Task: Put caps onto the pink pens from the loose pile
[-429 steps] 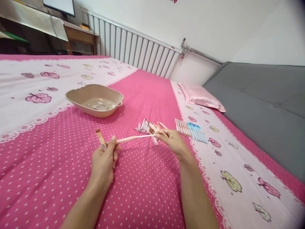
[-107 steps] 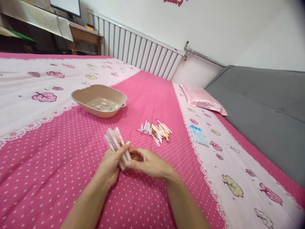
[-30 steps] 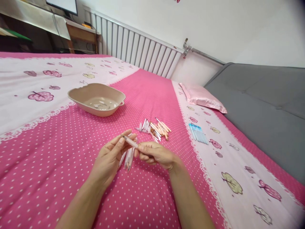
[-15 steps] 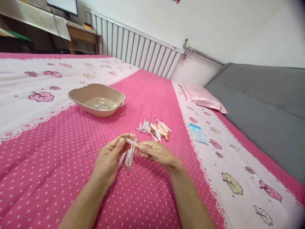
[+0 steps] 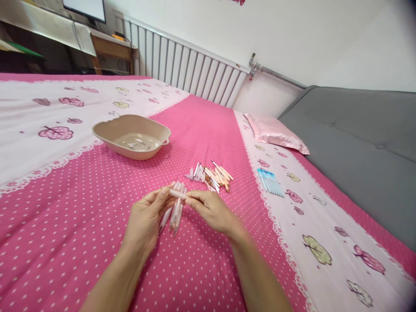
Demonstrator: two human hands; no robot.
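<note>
A pale pink pen barrel (image 5: 177, 193) is held level between my two hands. Its left end is pinched by the thumb and fingers of my left hand (image 5: 146, 214). At the other end, the fingertips of my right hand (image 5: 212, 209) are closed on it. Directly below lie several pale pink pens (image 5: 176, 216) side by side on the bedspread, partly hidden by my left fingers. Just beyond my right hand is a loose pile of pen parts (image 5: 218, 177), with pink, white, peach and brown pieces. Fine detail at the pen's tips is too small to make out.
A beige basin (image 5: 131, 152) with small white scraps inside stands to the left on the pink dotted bedspread (image 5: 201, 268). Several light blue pens (image 5: 271, 183) lie in a row at right. Farther back are a pink pillow (image 5: 276, 135), a grey headboard (image 5: 351, 130) and a white radiator (image 5: 182, 54).
The pen barrel has shifted slightly left and turned more level. My right hand has moved a little left with it and turned, its back now more upward. Everything else is unmoved.
</note>
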